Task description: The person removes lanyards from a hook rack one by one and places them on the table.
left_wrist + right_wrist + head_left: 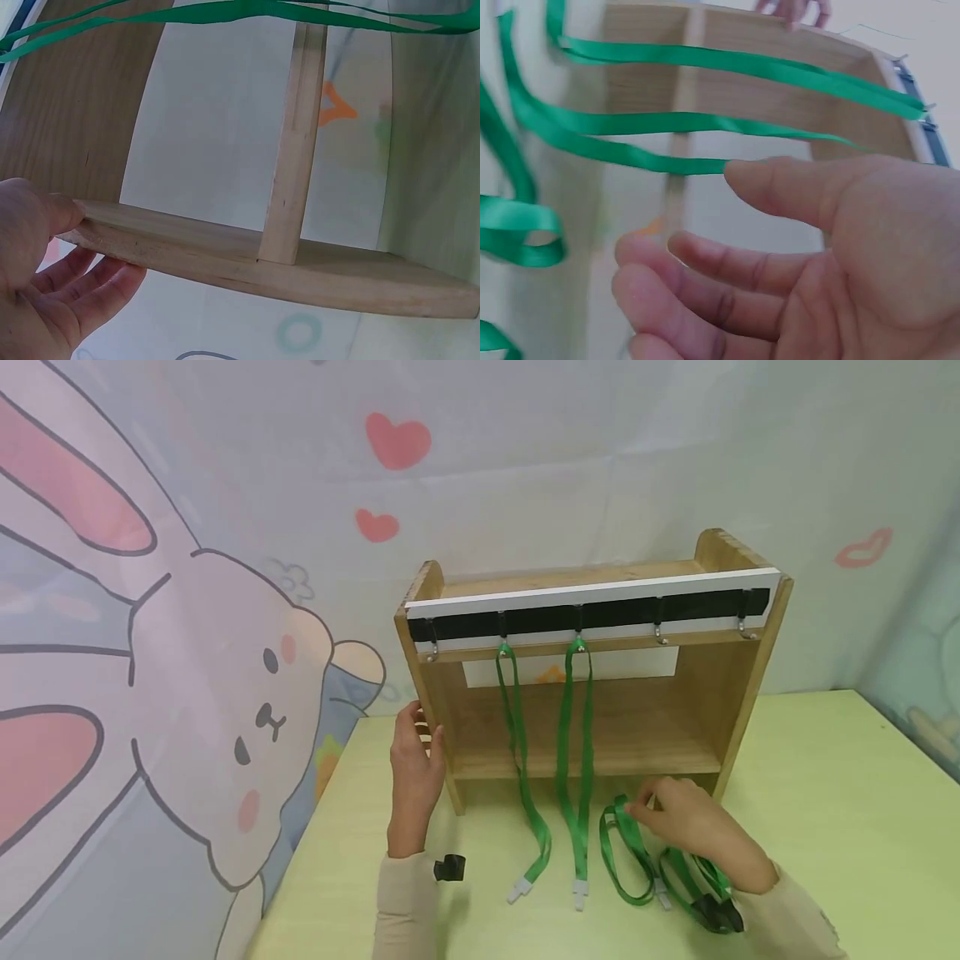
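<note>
A small wooden shelf (585, 727) stands on the table, with a row of metal hooks along its white-and-black front strip. Its left side panel (210, 240) is between the thumb and fingers of my left hand (416, 768), which grips the edge. Two green lanyards (573, 760) hang from hooks, their white clips resting on the table. My right hand (693, 818) is over the table before the shelf's right side, beside a looped green lanyard (633, 852). In the right wrist view, its thumb and loosely bent fingers are apart, with nothing between them.
Another green lanyard (678, 877) lies beneath the right wrist. Bare hooks (660, 631) are at the strip's left end and right part. The pale yellow-green table (840, 810) extends to both sides. A cloth with a rabbit drawing (247, 710) covers the wall behind.
</note>
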`<act>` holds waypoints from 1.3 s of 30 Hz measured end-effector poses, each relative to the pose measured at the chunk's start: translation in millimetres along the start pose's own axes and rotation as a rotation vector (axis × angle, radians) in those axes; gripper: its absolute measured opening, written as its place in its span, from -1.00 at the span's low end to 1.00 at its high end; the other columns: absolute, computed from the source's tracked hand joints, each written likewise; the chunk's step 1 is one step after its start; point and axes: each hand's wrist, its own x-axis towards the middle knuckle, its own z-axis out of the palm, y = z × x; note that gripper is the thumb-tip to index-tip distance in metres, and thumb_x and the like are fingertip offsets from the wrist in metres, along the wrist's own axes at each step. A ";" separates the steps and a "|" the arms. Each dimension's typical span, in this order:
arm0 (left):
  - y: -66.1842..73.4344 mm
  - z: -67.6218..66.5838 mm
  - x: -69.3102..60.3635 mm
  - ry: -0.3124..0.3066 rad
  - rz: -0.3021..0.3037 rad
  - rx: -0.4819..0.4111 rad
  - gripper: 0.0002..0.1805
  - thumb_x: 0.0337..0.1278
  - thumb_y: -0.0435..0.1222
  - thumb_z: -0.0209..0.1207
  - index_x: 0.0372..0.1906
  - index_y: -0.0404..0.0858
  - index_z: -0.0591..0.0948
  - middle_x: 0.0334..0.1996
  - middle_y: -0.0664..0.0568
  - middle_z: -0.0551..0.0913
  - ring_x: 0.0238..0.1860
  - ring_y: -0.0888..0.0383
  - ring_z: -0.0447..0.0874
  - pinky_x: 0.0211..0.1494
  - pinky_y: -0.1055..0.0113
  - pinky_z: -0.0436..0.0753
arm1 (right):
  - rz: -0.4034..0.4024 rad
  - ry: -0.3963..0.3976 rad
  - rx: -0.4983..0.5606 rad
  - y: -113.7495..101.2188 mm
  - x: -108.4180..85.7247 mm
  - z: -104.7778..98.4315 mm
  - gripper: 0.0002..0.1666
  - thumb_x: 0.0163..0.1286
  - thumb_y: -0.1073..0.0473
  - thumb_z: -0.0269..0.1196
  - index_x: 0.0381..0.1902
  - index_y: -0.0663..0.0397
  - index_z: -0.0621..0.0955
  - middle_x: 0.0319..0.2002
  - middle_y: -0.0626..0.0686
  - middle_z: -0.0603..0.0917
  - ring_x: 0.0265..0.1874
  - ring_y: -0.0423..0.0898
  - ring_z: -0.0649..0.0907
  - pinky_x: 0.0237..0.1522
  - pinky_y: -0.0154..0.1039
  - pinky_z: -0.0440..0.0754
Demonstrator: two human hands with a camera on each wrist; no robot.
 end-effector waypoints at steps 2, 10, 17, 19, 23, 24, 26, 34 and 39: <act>-0.3 0.6 0.2 0.002 0.004 0.003 -0.56 0.38 -0.51 0.16 0.26 -0.47 0.34 -0.06 -0.32 0.52 -0.15 -0.16 0.64 -0.19 0.06 0.74 | -0.034 0.010 -0.022 -6.1 1.2 -5.5 -0.72 0.49 0.08 0.24 -0.21 0.24 0.66 -0.60 -0.12 0.57 -0.66 -0.22 0.47 -0.56 -0.27 0.49; -0.2 1.7 0.2 0.002 0.009 -0.006 -0.56 0.36 -0.52 0.17 0.25 -0.48 0.34 -0.07 -0.32 0.52 -0.16 -0.17 0.65 -0.20 0.04 0.74 | -0.184 0.216 -0.030 -31.4 10.2 -13.5 -0.84 0.47 0.11 0.29 -0.30 0.06 0.65 -0.55 -0.20 0.58 -0.63 -0.28 0.47 -0.55 -0.31 0.49; 2.3 3.0 -1.1 -0.001 0.005 -0.006 -0.56 0.36 -0.52 0.17 0.25 -0.49 0.34 -0.07 -0.32 0.53 -0.16 -0.17 0.66 -0.20 0.07 0.74 | -0.186 0.570 0.067 -49.6 23.9 -7.9 -0.85 0.38 0.26 0.36 -0.35 0.14 0.58 -0.52 -0.06 0.60 -0.53 -0.14 0.57 -0.47 -0.30 0.54; 2.3 2.5 -0.8 0.003 0.006 -0.003 -0.56 0.36 -0.52 0.17 0.25 -0.48 0.34 -0.07 -0.31 0.53 -0.16 -0.16 0.66 -0.20 0.07 0.75 | -0.169 0.641 0.112 -54.3 29.7 -5.5 -0.83 0.36 0.25 0.37 -0.30 0.18 0.57 -0.46 0.01 0.63 -0.46 -0.08 0.62 -0.40 -0.29 0.58; 2.0 0.8 0.0 0.010 0.005 0.003 -0.56 0.36 -0.52 0.17 0.26 -0.47 0.35 -0.07 -0.30 0.53 -0.16 -0.15 0.65 -0.21 0.08 0.75 | -0.152 0.722 0.187 -64.5 40.6 -1.2 -0.72 0.33 0.25 0.41 -0.16 0.28 0.54 -0.28 0.17 0.66 -0.31 0.06 0.67 -0.27 -0.20 0.63; 1.7 0.4 0.3 0.011 0.007 0.004 -0.56 0.36 -0.52 0.17 0.26 -0.48 0.35 -0.07 -0.30 0.53 -0.16 -0.15 0.65 -0.21 0.07 0.75 | -0.149 0.732 0.199 -66.9 42.7 0.0 -0.69 0.33 0.24 0.41 -0.13 0.29 0.53 -0.24 0.19 0.65 -0.28 0.08 0.67 -0.25 -0.16 0.64; 1.4 0.9 1.4 0.013 0.012 0.005 -0.56 0.37 -0.52 0.16 0.26 -0.49 0.34 -0.08 -0.30 0.53 -0.16 -0.15 0.65 -0.21 0.08 0.74 | -0.130 0.744 0.214 -70.3 47.0 1.5 -0.64 0.32 0.23 0.42 -0.09 0.31 0.51 -0.19 0.22 0.63 -0.24 0.11 0.66 -0.22 -0.09 0.62; 0.7 1.9 2.5 0.014 0.021 0.020 -0.56 0.38 -0.51 0.15 0.27 -0.50 0.34 -0.07 -0.31 0.52 -0.15 -0.15 0.63 -0.21 0.08 0.74 | -0.088 0.746 0.245 -80.8 59.1 3.2 -0.67 0.36 0.19 0.39 -0.11 0.30 0.53 -0.23 0.22 0.66 -0.26 0.12 0.67 -0.23 0.02 0.64; 2.7 2.5 -1.2 0.011 0.003 0.020 -0.55 0.37 -0.51 0.16 0.27 -0.49 0.33 -0.06 -0.30 0.51 -0.15 -0.14 0.63 -0.20 0.08 0.74 | -0.110 0.750 0.251 -87.5 62.9 1.3 -0.74 0.39 0.20 0.36 -0.14 0.28 0.55 -0.27 0.20 0.69 -0.30 0.11 0.70 -0.26 0.04 0.67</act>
